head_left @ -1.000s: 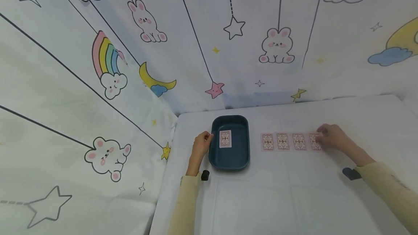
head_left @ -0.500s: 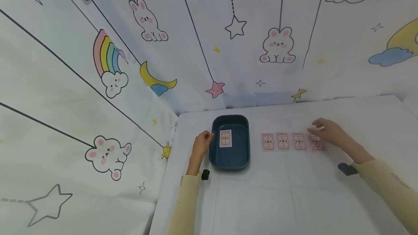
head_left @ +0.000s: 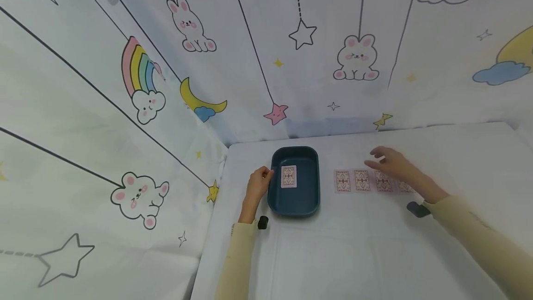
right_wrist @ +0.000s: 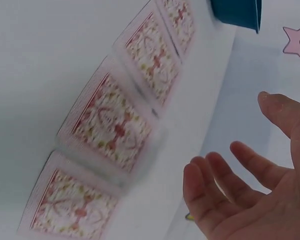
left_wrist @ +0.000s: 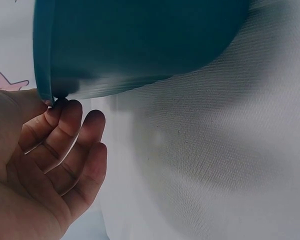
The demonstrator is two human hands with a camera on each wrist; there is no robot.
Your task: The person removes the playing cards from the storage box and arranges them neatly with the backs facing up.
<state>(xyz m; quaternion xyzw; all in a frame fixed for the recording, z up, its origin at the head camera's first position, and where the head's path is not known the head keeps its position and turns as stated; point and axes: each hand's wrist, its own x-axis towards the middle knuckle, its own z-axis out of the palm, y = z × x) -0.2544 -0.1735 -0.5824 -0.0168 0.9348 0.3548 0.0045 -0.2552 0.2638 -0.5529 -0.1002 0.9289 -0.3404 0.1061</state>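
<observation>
A dark teal tray [head_left: 306,200] stands on the white table, with one face-down playing card [head_left: 288,177] lying in it. My left hand [head_left: 257,188] pinches the tray's left rim between thumb and fingertips; the left wrist view shows that rim [left_wrist: 44,55] close up. To the right of the tray, several face-down playing cards [head_left: 343,181] lie in a row, red patterned backs up. Above this row my right hand [head_left: 393,165] hovers with thumb and fingers spread, holding nothing. It partly covers the rightmost card [head_left: 405,186] in the head view.
A white cloth [head_left: 333,258] covers the table. Behind and to the left hang white sheets [head_left: 250,59] printed with bunnies, stars and clouds. Dark objects show by both wrists, one being a small black piece [head_left: 263,222] near the left.
My right hand has let go of the rightmost card, lifted and moved left over the row, its fingers opening. My left hand stays at the tray rim.
</observation>
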